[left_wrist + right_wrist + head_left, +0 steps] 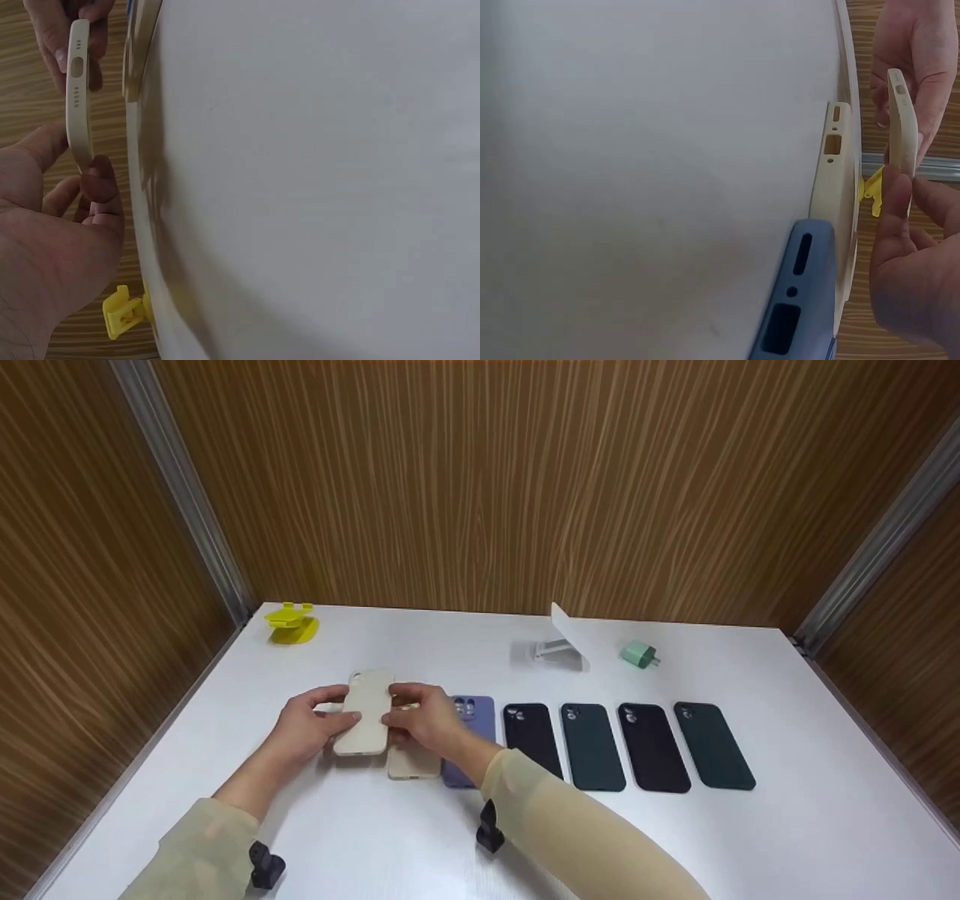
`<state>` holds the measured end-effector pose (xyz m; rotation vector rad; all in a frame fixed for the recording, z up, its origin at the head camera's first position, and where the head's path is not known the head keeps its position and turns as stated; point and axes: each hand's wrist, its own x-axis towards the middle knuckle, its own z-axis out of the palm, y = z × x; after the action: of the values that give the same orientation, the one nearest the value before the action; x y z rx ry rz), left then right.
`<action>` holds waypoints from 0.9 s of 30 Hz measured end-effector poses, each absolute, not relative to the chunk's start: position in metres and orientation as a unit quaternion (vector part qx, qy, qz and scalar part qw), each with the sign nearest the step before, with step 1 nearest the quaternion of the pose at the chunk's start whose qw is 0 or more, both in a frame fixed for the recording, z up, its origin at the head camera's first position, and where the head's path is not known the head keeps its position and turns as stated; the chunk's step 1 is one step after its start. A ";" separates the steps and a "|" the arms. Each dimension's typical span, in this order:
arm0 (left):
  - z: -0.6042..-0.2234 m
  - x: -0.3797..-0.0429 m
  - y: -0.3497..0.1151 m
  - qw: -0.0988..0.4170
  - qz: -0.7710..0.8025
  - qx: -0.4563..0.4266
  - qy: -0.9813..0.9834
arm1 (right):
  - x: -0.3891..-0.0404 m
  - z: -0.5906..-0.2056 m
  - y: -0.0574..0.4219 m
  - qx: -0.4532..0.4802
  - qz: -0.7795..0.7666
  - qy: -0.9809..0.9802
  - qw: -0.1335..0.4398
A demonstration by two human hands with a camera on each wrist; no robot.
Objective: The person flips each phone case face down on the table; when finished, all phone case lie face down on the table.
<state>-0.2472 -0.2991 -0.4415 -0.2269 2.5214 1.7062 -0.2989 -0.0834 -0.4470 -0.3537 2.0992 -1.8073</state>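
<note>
A cream phone case [365, 720] is held by its two long sides, raised a little above the white table. My left hand [306, 725] pinches its left edge, and my right hand [429, 720] pinches the right edge. In the left wrist view the cream case [78, 97] shows its bottom end with a port cutout and small holes. Under my right hand lies a beige phone case [415, 765], partly hidden by the fingers. Beside it a purple-blue phone case [476, 716] is partly covered by my right wrist.
Rightward the row continues with a black case [531, 735], a dark green case [594, 746], another black case [654, 746] and another dark green case [715, 746]. Behind stand a yellow phone stand [292, 624], a white stand [566, 641] and a mint charger plug [638, 654]. Wood-grain panels enclose the table.
</note>
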 end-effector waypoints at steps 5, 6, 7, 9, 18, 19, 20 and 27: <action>-0.446 -0.246 -0.303 0.037 0.555 -0.076 0.827 | -0.298 -0.448 -0.085 -0.156 -0.606 0.761 0.168; -0.446 -0.245 -0.303 0.038 0.557 -0.078 0.826 | -0.298 -0.449 -0.085 -0.163 -0.602 0.764 0.167; -0.446 -0.245 -0.303 0.039 0.559 -0.079 0.825 | -0.298 -0.449 -0.085 -0.172 -0.594 0.769 0.164; -0.445 -0.245 -0.305 0.043 0.559 -0.080 0.825 | -0.299 -0.450 -0.084 -0.188 -0.570 0.785 0.153; -0.446 -0.244 -0.308 0.065 0.546 -0.082 0.831 | -0.298 -0.450 -0.085 -0.202 -0.518 0.818 0.145; -0.446 -0.244 -0.309 0.064 0.545 -0.081 0.832 | -0.298 -0.449 -0.085 -0.200 -0.518 0.819 0.146; -0.447 -0.244 -0.309 0.063 0.543 -0.081 0.834 | -0.298 -0.449 -0.086 -0.199 -0.516 0.820 0.147; -0.449 -0.243 -0.311 0.061 0.529 -0.076 0.843 | -0.296 -0.449 -0.087 -0.192 -0.505 0.829 0.148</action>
<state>-0.2433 -0.3107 -0.4492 -0.2296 2.5492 1.6002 -0.2965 -0.0873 -0.4487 -0.5531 2.3826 -1.4508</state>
